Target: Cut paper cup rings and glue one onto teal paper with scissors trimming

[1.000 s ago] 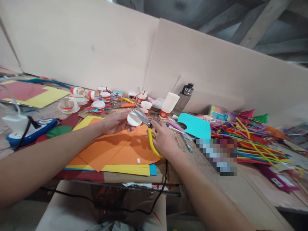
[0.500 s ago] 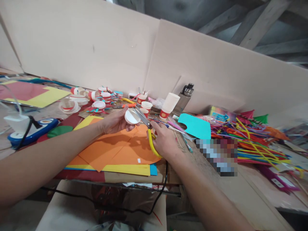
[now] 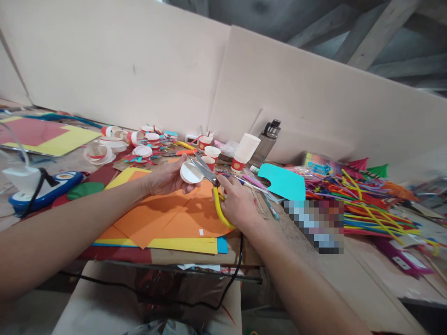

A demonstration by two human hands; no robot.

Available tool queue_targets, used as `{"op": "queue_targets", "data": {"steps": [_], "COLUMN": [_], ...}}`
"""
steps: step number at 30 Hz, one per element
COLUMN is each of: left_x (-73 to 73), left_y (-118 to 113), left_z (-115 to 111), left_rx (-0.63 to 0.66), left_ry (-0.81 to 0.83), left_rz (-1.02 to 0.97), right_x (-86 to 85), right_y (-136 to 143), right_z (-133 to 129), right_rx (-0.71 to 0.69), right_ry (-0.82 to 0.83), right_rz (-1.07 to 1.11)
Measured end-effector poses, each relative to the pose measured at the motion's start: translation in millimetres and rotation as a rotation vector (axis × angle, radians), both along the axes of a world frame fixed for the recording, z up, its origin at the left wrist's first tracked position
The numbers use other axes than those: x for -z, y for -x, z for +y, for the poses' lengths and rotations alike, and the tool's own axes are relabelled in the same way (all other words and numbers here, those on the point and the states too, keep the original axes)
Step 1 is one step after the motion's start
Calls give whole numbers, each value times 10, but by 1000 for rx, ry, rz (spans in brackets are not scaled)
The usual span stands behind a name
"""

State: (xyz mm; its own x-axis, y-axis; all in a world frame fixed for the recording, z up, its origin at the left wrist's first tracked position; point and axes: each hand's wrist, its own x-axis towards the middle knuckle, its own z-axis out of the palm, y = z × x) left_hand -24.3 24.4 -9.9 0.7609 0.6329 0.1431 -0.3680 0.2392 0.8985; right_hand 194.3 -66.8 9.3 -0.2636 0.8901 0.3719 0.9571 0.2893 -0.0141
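My left fingers (image 3: 187, 188) clamp the paper disc (image 3: 190, 173), now shifted leftward, so scissors (image 3: 215, 180) my right fingers (image 3: 227, 187) grip cover less.

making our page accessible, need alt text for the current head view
A person's right hand holds yellow-handled scissors at a round white piece in the left hand, above orange sheets on a cluttered table with paper cups.

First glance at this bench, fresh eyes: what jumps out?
Probably the yellow-handled scissors in the right hand, beside the white round piece in the left hand. Next, the bright orange sheets beneath the hands. Then the turquoise sheet and multicoloured strands to the right.
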Motion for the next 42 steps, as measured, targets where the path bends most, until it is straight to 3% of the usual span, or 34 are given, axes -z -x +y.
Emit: {"op": "queue_targets", "data": {"steps": [10,17,25,31,37,42], "left_x": [-99,-76,-40,18,21,21], "left_y": [-1,17,-24,-25,-15,-22], "left_z": [-69,-47,-37,-3,4,-1], "left_rx": [-61,-24,-190,-347,-365,-293], "left_ry": [12,25,-245,-428,-474,-389], "left_rz": [75,68,19,146,158,83], "right_x": [40,89,56,67,90,43], "right_y": [-22,-41,-115,-124,-110,-66], "right_z": [29,48,152,170,175,126], "right_rx": [-35,-74,-167,-147,-174,-197], "right_ry": [-63,-82,-171,-123,-123,-108], "right_rz": [-23,41,482,582,587,606]}}
